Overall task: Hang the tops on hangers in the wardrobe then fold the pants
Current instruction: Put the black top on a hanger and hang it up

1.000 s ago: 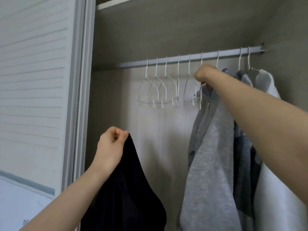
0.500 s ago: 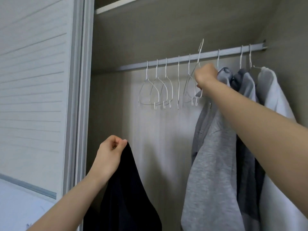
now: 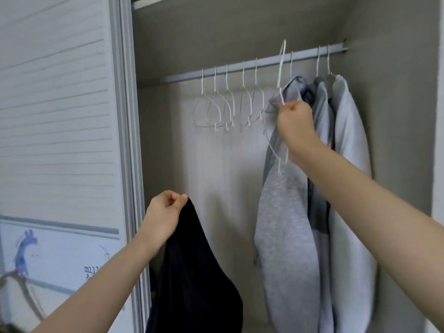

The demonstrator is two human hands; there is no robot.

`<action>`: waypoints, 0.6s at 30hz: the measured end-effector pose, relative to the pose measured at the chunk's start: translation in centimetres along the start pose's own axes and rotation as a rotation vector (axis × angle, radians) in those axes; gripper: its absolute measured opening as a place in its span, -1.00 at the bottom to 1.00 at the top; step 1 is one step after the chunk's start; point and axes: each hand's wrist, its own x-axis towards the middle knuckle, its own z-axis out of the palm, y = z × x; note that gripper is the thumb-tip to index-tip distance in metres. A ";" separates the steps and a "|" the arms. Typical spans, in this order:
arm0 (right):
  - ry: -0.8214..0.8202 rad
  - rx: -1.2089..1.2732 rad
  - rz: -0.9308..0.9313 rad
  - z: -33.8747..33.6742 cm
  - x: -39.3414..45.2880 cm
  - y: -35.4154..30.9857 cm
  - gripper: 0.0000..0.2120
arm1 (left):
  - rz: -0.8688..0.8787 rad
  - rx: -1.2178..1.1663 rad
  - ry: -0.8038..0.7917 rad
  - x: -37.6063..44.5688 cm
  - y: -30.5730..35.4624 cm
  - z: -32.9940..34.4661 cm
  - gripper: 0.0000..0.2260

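Tops go up one at a time at an open wardrobe, seen from the person's own head camera. A dark top (image 3: pixel 192 272) hangs from the left hand (image 3: pixel 163 219), whose fingers pinch a high edge of the cloth low in the doorway, beside the sliding door (image 3: pixel 72 140). The right hand (image 3: pixel 296 123) is raised just below the rail (image 3: pixel 240 67), its fingers clamped on a white wire hanger (image 3: pixel 281 68). That hanger's hook stands above the rail and looks clear of it, while its lower frame shows dimly below the fist, in front of a grey sweatshirt (image 3: pixel 286 224).

Five bare hangers (image 3: pixel 225 104) hang in a row on the rail to the left. To the right, the grey sweatshirt, a darker grey garment (image 3: pixel 320 164) and a white top (image 3: pixel 350 188) are already hung side by side. No pants are in view.

The step in hand appears to be fetching a hanger for the dark top. The next move would call for bringing hanger and top together, feeding the hanger's arms through the neck opening so the shoulders seat evenly, then hooking it on the rail. With one hand on each, the limp cloth could slide off the thin wire.
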 end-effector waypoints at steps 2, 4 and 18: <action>-0.005 0.017 0.017 -2.0 -3.5 -1.1 -0.65 | -0.026 -0.018 -0.023 -1.8 0.2 -0.2 -0.75; -0.018 0.036 0.053 -4.0 -6.4 -2.1 -0.67 | -0.062 -0.052 -0.052 -3.2 0.3 -0.5 -0.75; -0.498 0.341 0.367 -15.4 -18.1 0.1 -0.83 | -0.092 0.016 -0.065 -9.1 -0.8 -4.3 -0.88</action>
